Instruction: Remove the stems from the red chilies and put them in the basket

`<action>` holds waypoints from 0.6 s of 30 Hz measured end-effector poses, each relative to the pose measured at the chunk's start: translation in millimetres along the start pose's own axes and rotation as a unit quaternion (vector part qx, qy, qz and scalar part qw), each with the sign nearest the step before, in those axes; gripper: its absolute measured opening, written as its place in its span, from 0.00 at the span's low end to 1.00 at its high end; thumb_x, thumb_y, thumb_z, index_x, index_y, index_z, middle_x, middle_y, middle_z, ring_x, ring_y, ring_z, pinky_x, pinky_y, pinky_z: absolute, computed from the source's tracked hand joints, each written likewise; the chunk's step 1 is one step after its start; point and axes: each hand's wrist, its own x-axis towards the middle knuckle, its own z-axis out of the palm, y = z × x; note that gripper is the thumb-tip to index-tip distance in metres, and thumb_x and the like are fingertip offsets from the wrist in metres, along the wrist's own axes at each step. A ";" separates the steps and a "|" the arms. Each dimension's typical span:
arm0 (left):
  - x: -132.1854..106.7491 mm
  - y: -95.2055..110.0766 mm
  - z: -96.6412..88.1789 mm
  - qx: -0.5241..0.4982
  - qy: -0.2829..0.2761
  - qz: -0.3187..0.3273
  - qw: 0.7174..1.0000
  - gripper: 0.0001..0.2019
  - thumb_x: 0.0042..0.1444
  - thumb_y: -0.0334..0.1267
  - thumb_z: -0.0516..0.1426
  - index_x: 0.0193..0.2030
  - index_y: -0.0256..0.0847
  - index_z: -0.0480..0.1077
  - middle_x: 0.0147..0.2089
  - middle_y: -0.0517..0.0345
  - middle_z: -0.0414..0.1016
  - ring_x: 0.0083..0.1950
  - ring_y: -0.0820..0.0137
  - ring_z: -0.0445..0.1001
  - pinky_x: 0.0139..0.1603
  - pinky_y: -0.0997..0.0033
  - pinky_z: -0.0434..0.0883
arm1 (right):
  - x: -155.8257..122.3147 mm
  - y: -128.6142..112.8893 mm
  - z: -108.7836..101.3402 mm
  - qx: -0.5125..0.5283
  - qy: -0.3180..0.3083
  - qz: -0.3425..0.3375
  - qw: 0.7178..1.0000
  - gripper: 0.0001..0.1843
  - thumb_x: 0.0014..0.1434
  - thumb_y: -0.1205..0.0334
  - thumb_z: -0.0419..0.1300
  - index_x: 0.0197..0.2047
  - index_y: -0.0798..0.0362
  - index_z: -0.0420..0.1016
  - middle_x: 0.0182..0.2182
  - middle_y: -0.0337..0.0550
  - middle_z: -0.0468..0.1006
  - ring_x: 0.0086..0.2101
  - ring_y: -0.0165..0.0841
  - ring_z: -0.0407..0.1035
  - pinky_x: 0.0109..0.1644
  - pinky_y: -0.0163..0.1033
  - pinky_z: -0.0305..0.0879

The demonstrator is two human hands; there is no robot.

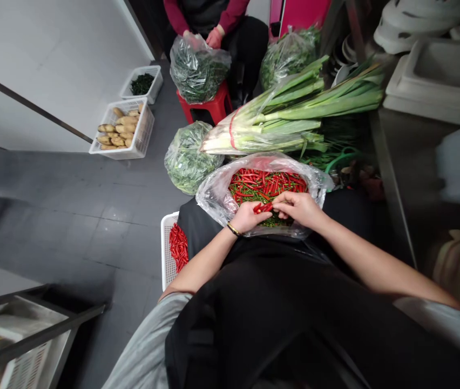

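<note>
A wide clear plastic bag (pixel 217 186) full of red chili peppers (pixel 270 181) with green stems lies open at my lap. Over its near part, my left hand (pixel 247 217) is closed around a few red chilies (pixel 263 208). My right hand (pixel 298 208) meets it from the right, thumb and fingers pinched at the end of those chilies; what exactly sits between the fingertips is too small to make out. At my left side, a white basket (pixel 166 259) holds loose red chilies (pixel 178 247).
Beyond the bag lies a bundle of leeks (pixel 270 121), beside a bag of leafy greens (pixel 193 156). Another person's hands (pixel 214 38) work at a bag of greens on a red stool (pixel 209 105). A basket of brown root vegetables (pixel 119 129) stands left; a metal counter (pixel 424 156) borders the right.
</note>
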 end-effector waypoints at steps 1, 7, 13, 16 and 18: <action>-4.6 -0.7 -0.9 0.022 -0.028 0.002 0.999 0.19 0.45 0.51 0.63 0.23 0.35 0.65 0.20 0.67 0.56 0.24 0.80 0.52 0.27 0.76 0.52 | -5.1 2.2 1.1 0.010 -0.019 0.013 1.000 0.17 0.50 0.47 0.64 0.31 0.54 0.73 0.21 0.38 0.76 0.20 0.27 0.70 0.24 0.32 0.66; -27.4 7.8 -9.4 -0.036 -0.279 0.047 0.958 0.16 0.47 0.48 0.63 0.30 0.33 0.74 0.29 0.58 0.67 0.28 0.77 0.63 0.30 0.75 0.61 | -29.1 12.9 -10.8 0.127 -0.259 0.089 0.953 0.22 0.50 0.42 0.62 0.31 0.54 0.68 0.18 0.36 0.73 0.14 0.25 0.64 0.19 0.32 0.61; -21.6 -8.5 -16.6 -0.302 -0.223 -0.037 0.926 0.22 0.39 0.51 0.66 0.34 0.33 0.71 0.34 0.49 0.74 0.20 0.79 0.63 0.15 0.78 0.51 | 25.1 18.1 -33.1 -0.318 -0.044 0.056 0.946 0.23 0.57 0.41 0.54 0.26 0.53 0.72 0.24 0.45 0.77 0.27 0.33 0.71 0.30 0.36 0.62; -17.2 -15.1 -15.0 -0.327 -0.162 -0.053 0.929 0.21 0.40 0.48 0.66 0.34 0.35 0.68 0.28 0.55 0.74 0.17 0.82 0.59 0.14 0.80 0.47 | 52.4 27.0 -31.6 -0.435 0.004 0.085 0.897 0.19 0.54 0.47 0.59 0.21 0.53 0.69 0.26 0.47 0.77 0.31 0.37 0.72 0.32 0.37 0.61; -14.6 -13.8 -10.9 -0.307 -0.112 -0.066 0.943 0.19 0.42 0.46 0.66 0.31 0.35 0.66 0.23 0.60 0.71 0.16 0.83 0.57 0.14 0.81 0.47 | 55.9 30.0 -29.2 -0.373 -0.009 0.093 0.923 0.15 0.52 0.51 0.62 0.21 0.52 0.68 0.23 0.44 0.76 0.28 0.35 0.71 0.30 0.37 0.61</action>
